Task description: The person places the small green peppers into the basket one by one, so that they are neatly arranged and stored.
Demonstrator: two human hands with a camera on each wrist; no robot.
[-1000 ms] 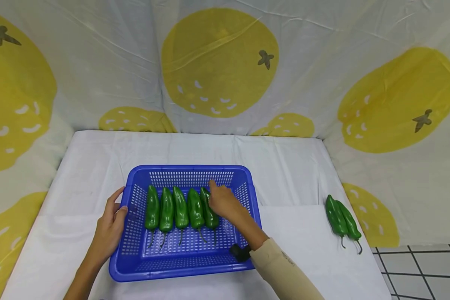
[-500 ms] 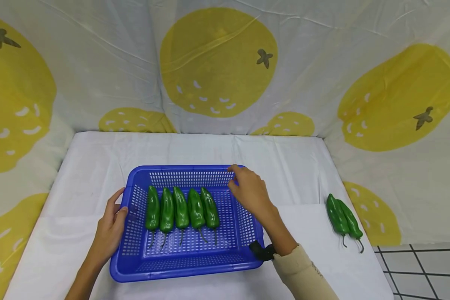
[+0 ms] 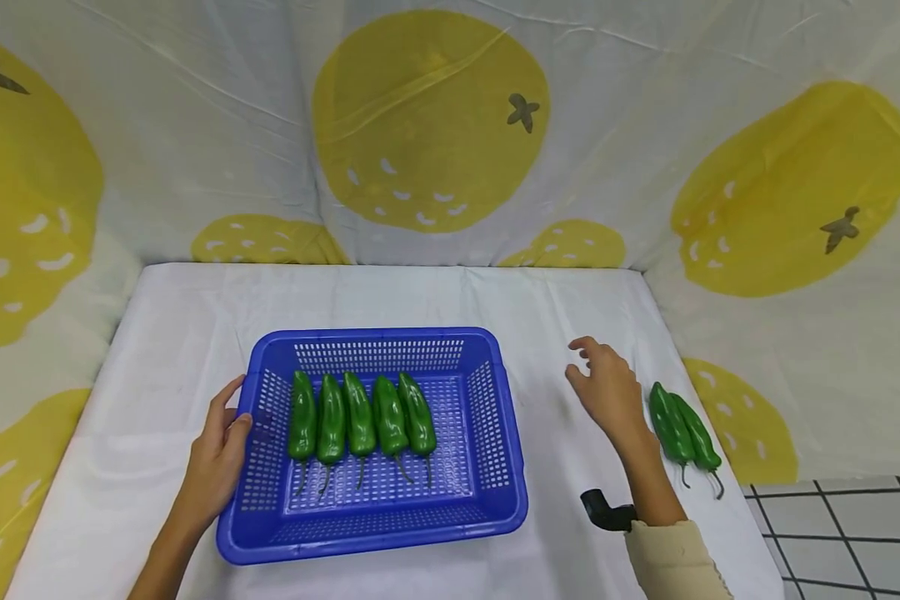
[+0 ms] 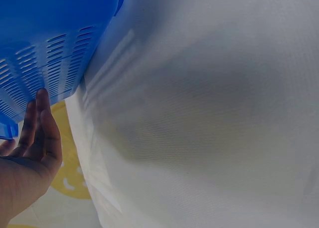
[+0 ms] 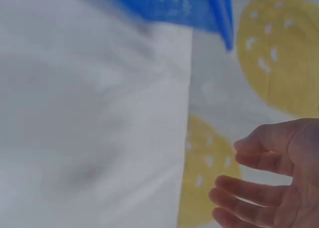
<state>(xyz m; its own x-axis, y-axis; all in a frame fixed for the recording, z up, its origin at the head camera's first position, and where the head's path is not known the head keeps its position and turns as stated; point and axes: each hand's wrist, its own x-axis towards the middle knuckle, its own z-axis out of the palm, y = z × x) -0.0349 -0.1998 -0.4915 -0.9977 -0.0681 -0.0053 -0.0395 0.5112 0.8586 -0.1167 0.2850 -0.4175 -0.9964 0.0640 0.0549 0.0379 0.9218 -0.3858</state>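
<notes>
In the head view a blue perforated plastic basket [image 3: 512, 467] stands on the white cloth, tilted slightly in the picture. Several glossy green peppers [image 3: 360, 417] lie side by side in it, stems toward me, in its left and middle part. My left hand [image 3: 217, 458] holds the basket's left rim; in the left wrist view its fingers [image 4: 44, 106] lie against the outside wall. Over the cloth right of the basket, my right hand [image 3: 613, 396] holds nothing, its fingers loosely bent. Just beyond it lie two more green peppers [image 3: 671, 423], side by side.
White cloth [image 3: 555, 308] covers the table. Hanging cloth with yellow fruit prints [image 3: 431, 121] walls the back and sides. A black band with a knob [image 3: 607, 510] sits on my right wrist. Tiled floor [image 3: 832, 533] shows at lower right.
My right hand has left the rightmost pepper inside the basket, crossed the right rim and moved right toward the two loose peppers. The left hand and the basket stay in place.
</notes>
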